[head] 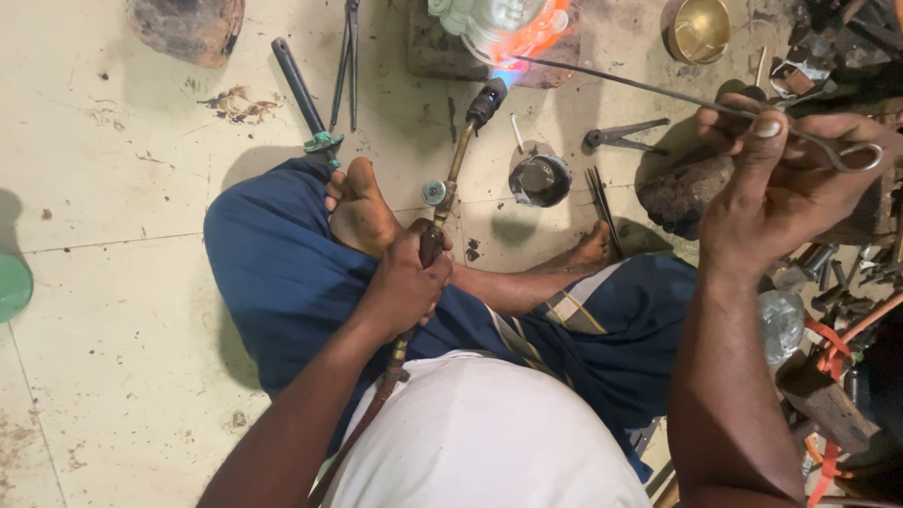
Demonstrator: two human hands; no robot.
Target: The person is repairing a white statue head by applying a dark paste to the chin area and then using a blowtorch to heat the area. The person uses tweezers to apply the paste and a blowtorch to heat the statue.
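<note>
I see the left hand [406, 282] clenched tight round the handle of the torch [451, 179], which runs up and away to the far middle, its blue flame licking a glowing metal piece [503, 28] on a stone block [428, 52]. The right hand [776, 179], over on the right, pinches a thin metal rod [640, 89] between thumb and fingers (looped end poking out past the knuckles), its tip reaching the flame. A small dark pot [540, 181] sits between the bare feet.
</note>
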